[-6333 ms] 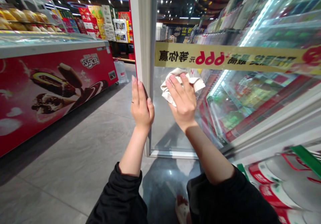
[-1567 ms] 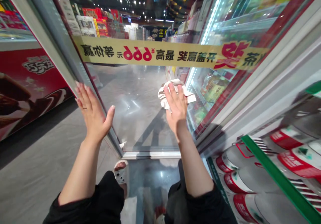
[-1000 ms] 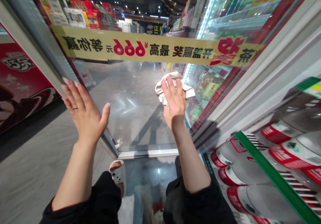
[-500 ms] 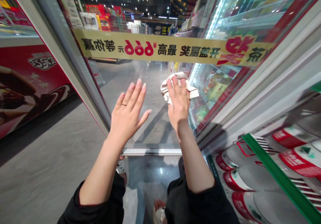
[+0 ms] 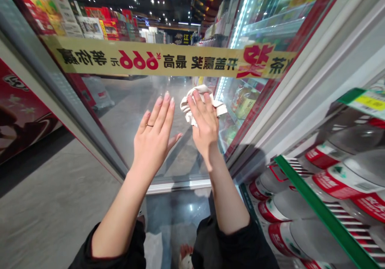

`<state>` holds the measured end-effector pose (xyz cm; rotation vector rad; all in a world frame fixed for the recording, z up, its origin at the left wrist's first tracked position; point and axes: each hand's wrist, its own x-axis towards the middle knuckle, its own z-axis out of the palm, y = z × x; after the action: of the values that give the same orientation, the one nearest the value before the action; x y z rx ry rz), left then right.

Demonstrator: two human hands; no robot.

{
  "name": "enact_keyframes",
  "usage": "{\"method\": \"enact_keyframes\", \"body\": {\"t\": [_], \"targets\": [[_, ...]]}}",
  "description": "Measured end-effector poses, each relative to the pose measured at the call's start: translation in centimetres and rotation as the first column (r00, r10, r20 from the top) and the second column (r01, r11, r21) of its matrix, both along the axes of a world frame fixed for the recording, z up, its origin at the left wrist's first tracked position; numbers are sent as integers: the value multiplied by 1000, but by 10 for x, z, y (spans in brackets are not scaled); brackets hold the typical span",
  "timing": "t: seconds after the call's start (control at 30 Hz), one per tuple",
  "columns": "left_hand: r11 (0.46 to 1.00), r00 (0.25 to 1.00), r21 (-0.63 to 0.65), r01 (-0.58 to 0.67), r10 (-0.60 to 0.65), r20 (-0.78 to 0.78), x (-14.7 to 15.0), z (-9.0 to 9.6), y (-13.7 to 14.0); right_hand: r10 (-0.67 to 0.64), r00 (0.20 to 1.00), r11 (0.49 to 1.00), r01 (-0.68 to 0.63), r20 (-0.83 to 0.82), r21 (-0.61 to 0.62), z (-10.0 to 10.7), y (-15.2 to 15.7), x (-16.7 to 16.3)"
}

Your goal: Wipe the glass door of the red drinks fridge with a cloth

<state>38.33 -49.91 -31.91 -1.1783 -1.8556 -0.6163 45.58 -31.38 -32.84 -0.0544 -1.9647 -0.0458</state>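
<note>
A crumpled white cloth (image 5: 221,106) lies against the glass door (image 5: 141,100), just below its yellow strip of printed characters. My right hand (image 5: 205,122) holds it there, fingers laid over the cloth and pressing it to the pane. To the left, my left hand (image 5: 155,130) is empty, with fingers stretched out and thumb apart, a ring on one finger. It is at or just in front of the glass; whether it touches I cannot tell.
Large bottles with red and white labels (image 5: 333,182) fill a green-edged rack (image 5: 319,204) close on my right. A red printed cabinet (image 5: 24,104) stands at the left beyond the door frame. My feet are below the door's bottom rail (image 5: 180,186).
The view has turned slightly, so the door's strip sits further left and more of the bottles shows. My right hand and the cloth appear a little further left; my left hand stays nearly in place.
</note>
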Motion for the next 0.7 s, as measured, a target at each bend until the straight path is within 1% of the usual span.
{"method": "enact_keyframes", "body": {"t": [0.07, 0.1, 0.2, 0.27, 0.33, 0.43, 0.5, 0.53, 0.6, 0.7], "targets": [[1000, 1000, -9, 12, -12, -4, 4, 2, 5, 27, 1000, 1000, -27, -14, 6, -8, 11, 9], [1000, 1000, -11, 19, -19, -1, 5, 2, 8, 18, 999, 1000, -19, -40, -20, -12, 19, 12], [1000, 999, -13, 26, -25, 29, 4, 2, 15, -62, 992, 984, 42, -112, -173, -15, 42, 17], [1000, 999, -12, 24, -24, 40, 1, 0, 18, -109, 990, 965, 83, -91, -251, -12, 49, 17], [1000, 999, -1, 27, -27, 47, 0, -2, 21, -107, 993, 968, 91, -53, -235, -8, 48, 15], [999, 997, 31, 31, -34, 74, 3, -4, 25, -35, 998, 994, 29, -59, -106, -11, 40, 19], [999, 994, 45, 24, -28, 101, 8, -4, 26, 7, 998, 998, -11, -69, -57, -17, 39, 24], [999, 994, 50, 17, -23, 110, 12, -3, 27, 10, 997, 998, -14, -70, -61, -19, 41, 27], [998, 992, 57, 2, -9, 126, 20, -2, 30, -26, 995, 994, 15, -93, -112, -21, 49, 30], [999, 993, 38, 21, -26, 116, 31, 2, 38, -124, 973, 977, 86, -193, -194, -13, 62, 26]]}}
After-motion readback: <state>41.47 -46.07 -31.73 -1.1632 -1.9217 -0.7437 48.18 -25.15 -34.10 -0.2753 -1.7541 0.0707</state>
